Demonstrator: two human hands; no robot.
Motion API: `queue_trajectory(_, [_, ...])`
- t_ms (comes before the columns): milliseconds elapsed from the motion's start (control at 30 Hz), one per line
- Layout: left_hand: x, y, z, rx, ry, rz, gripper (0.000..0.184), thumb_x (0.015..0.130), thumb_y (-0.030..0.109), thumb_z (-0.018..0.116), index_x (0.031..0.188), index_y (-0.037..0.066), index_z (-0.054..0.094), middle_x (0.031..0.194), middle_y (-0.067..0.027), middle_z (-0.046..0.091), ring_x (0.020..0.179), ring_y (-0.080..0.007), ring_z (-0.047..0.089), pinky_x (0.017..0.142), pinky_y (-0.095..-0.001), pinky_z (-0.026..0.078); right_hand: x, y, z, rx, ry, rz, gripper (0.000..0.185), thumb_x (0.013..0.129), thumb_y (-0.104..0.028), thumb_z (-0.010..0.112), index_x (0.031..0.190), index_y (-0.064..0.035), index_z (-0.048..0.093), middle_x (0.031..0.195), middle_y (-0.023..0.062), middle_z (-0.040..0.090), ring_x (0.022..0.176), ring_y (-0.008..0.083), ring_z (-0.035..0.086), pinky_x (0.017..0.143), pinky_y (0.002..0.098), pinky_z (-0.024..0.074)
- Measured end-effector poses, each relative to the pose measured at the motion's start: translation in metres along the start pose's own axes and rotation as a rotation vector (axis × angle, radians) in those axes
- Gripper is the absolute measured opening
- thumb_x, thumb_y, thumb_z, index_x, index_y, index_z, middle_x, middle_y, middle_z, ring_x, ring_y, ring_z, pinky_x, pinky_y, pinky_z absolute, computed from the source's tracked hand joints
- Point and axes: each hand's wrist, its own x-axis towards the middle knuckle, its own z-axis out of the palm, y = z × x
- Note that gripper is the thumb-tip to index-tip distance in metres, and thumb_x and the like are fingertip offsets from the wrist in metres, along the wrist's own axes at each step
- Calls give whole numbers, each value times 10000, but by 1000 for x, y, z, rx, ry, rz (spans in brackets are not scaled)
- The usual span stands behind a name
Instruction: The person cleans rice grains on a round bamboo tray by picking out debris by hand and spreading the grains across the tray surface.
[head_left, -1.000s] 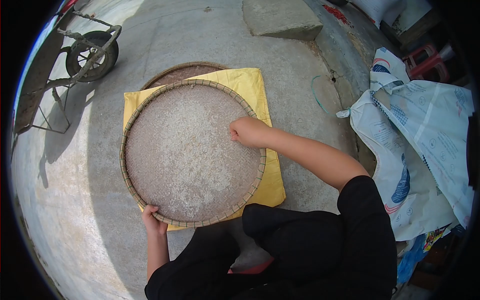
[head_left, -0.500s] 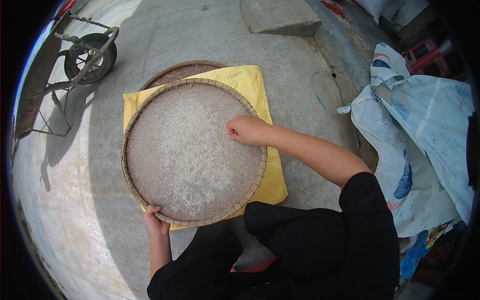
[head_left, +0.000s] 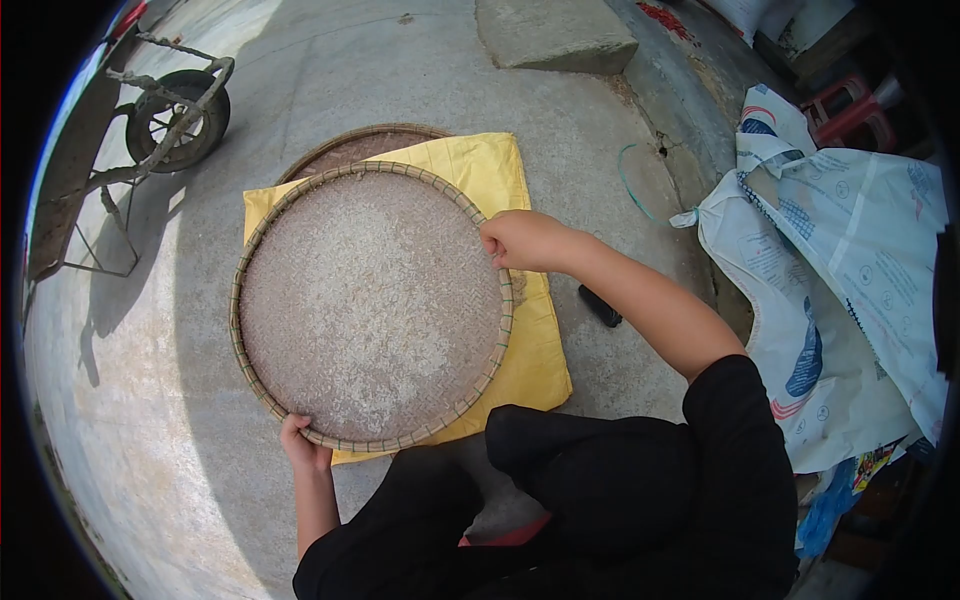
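Observation:
A round woven winnowing basket (head_left: pixel 268 300) with a bound rim lies in front of me. White rice grains (head_left: pixel 375 290) are spread over it, thickest down the middle. My left hand (head_left: pixel 302 436) grips the rim at the lower left, thumb over the edge. At the upper right rim is my right hand (head_left: pixel 520 241), fingers curled and pinched together; whatever they hold is hidden. A yellow sack (head_left: pixel 540 340) lies beneath the basket. Part of a second woven basket (head_left: pixel 360 146) shows behind it.
A wheelbarrow (head_left: pixel 178 120) stands at the upper left. White printed sacks (head_left: pixel 840 270) are piled on the right, with a red plastic stool (head_left: pixel 850 115) behind. A concrete block (head_left: pixel 555 35) lies at the top. Beneath my right forearm is a dark object (head_left: pixel 600 306).
My right hand has moved right, from over the grains to the rim. The basket has shifted slightly left, with my left hand still gripping it. A dark object now shows below my right forearm.

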Motion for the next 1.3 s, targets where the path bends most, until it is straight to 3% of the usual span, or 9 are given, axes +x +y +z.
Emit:
queue_trajectory(67, [-2, 1, 1, 5, -5, 3, 644, 583, 80, 436, 1215, -32, 383, 1164, -174, 497, 1079, -348, 471, 968, -439, 363, 5, -8, 8, 84, 66, -153, 139, 723, -82, 626, 843, -43, 568, 821, 76, 583, 774, 223, 583, 657, 340, 452])
queue_trajectory(300, [-3, 5, -2, 11, -5, -3, 648, 580, 79, 438, 1216, -29, 384, 1161, -174, 497, 1074, -347, 473, 966, -441, 366, 29, -10, 32, 42, 147, -167, 146, 724, -117, 655, 828, -48, 579, 822, 71, 584, 778, 234, 580, 668, 348, 453])
queue_trajectory(367, [-3, 8, -2, 32, 5, 0, 647, 578, 75, 439, 1215, -26, 385, 1159, -174, 497, 1070, -346, 476, 965, -443, 366, 35, -9, 39, -1, -60, -72, 105, 724, -90, 604, 828, -76, 595, 843, 72, 618, 801, 239, 595, 665, 348, 464])
queue_trajectory(600, [-1, 8, -1, -1, 21, -20, 599, 581, 38, 434, 1175, -29, 404, 1117, -158, 515, 1049, -329, 484, 947, -426, 378, 31, -9, 40, -34, -50, -78, 73, 731, -77, 594, 803, -67, 591, 814, 76, 628, 775, 233, 600, 646, 358, 463])
queue_trajectory(767, [0, 6, -1, -7, 3, -10, 590, 585, 39, 439, 1170, -31, 404, 1106, -159, 517, 1040, -326, 489, 939, -423, 383, 19, 5, 13, 334, -53, -116, 73, 744, -74, 598, 813, -49, 591, 802, 76, 628, 744, 193, 588, 637, 307, 460])
queue_trajectory(900, [0, 5, -4, -10, 18, -8, 584, 587, 41, 440, 1165, -33, 406, 1106, -159, 516, 1037, -324, 490, 933, -424, 386, 1, 31, -17, 67, -198, 204, 176, 718, -120, 685, 819, -31, 571, 753, 45, 579, 712, 118, 535, 634, 271, 441])
queue_trajectory(1033, [-2, 2, -6, -32, 38, -10, 585, 585, 43, 441, 1164, -37, 408, 1109, -159, 515, 1038, -327, 489, 931, -430, 385, -2, 60, -6, 144, -33, 118, 244, 776, -211, 648, 934, -47, 559, 842, 36, 588, 760, 136, 556, 657, 292, 445])
queue_trajectory(1100, [-2, 3, -5, -59, 32, -22, 589, 584, 44, 442, 1167, -37, 407, 1108, -160, 515, 1037, -329, 489, 935, -431, 384, 0, 54, -1, 660, 153, 325, 409, 858, -369, 543, 1103, -42, 521, 939, 106, 594, 801, 198, 590, 694, 315, 475])
queue_trajectory(1300, [12, 8, 6, -57, -106, -163, 599, 592, 44, 447, 1182, -42, 400, 1123, -162, 509, 1052, -333, 481, 956, -440, 372, 10, 12, 5, 1411, 147, 276, 611, 919, -483, 342, 1296, -2, 351, 1156, 162, 513, 1027, 219, 526, 879, 348, 434])
